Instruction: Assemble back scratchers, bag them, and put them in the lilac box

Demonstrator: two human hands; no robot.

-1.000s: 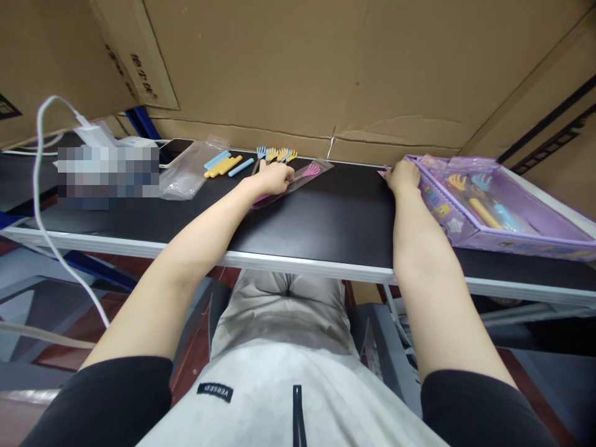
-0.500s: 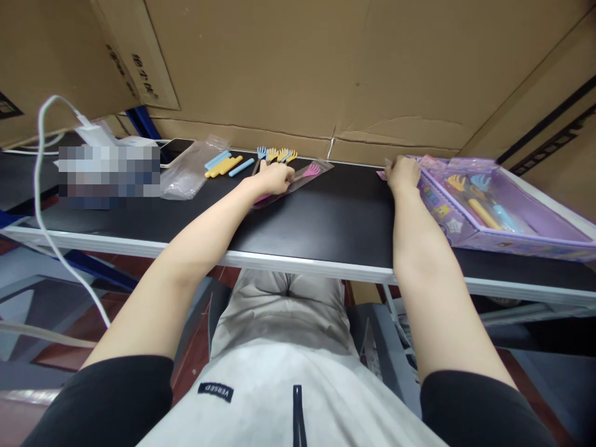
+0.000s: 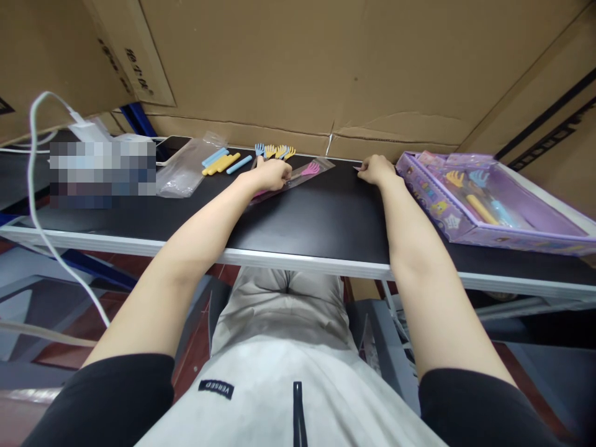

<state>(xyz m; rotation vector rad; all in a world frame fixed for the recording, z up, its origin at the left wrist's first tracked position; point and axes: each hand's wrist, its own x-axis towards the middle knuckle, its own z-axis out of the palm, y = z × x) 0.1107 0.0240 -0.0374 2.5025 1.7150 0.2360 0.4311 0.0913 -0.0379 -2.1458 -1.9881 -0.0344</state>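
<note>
My left hand (image 3: pixel 274 175) is closed around a pink back scratcher (image 3: pixel 311 169) in a clear plastic sleeve, which lies slantwise on the black table. Its clawed pink head sticks out to the right of my fingers, while my hand covers the middle of the sleeve. Just behind that hand are several blue and yellow claw heads (image 3: pixel 281 152). My right hand (image 3: pixel 378 169) pinches a small pinkish piece (image 3: pixel 358 168), perhaps a card, near the back edge. Most of this piece is hidden by my fingers.
At the right stands an open purple box (image 3: pixel 459 233) holding yellow and blue back scratchers. Blue and yellow handles (image 3: pixel 222 162) lie left of my left hand beside a clear bag (image 3: pixel 181 174). A white cable (image 3: pixel 35 167) loops at far left. Cardboard (image 3: pixel 298 74) walls the back.
My right hand has moved left, away from the purple box, with the small pinkish piece in its fingers. My left hand stays on the sleeved pink back scratcher.
</note>
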